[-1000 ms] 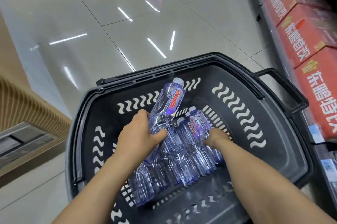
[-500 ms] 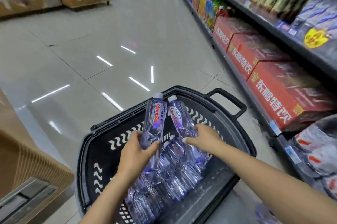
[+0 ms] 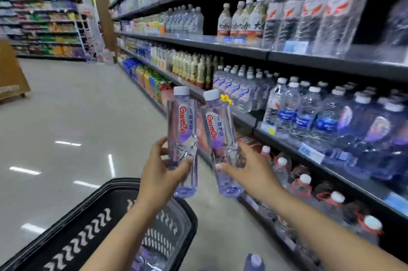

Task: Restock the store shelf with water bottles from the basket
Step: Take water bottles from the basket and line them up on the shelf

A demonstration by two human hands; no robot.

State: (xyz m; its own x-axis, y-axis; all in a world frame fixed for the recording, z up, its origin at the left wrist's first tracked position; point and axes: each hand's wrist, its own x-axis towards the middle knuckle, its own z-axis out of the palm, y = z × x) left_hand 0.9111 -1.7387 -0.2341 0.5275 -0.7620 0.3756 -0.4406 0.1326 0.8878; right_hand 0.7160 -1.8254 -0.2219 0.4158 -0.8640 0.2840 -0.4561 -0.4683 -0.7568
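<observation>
A: Status check, hands. We have the left hand (image 3: 162, 177) wrapped round the lower half of one water bottle (image 3: 182, 136), thumb across the front, fingers behind. Bottle upright, white cap up, red lettering facing us.

B: Confirmed. Right hand (image 3: 251, 173) grips a second bottle (image 3: 220, 138) at approx. the same height, thumb on the near side, fingers round the far side. This one tilts a little, cap leaning left. The two bottles sit just beside each other; we can't tell if they touch.

A: Position ref. the basket (image 3: 92, 222): both bottles are held above it and farther off. The basket is black w/ white wavy marks, near-left in the scene. More bottles lie inside at its bottom, blurred.

B: Position ref. the shelf (image 3: 313, 58): it runs along the right side, several tiers, stocked w/ clear bottles & other drinks. Both held bottles are left of it, not touching any tier.

A: One more bottle cap (image 3: 254, 260) shows at the near edge, low centre-right. Floor (image 3: 66, 116) is glossy, w/ light streaks.
</observation>
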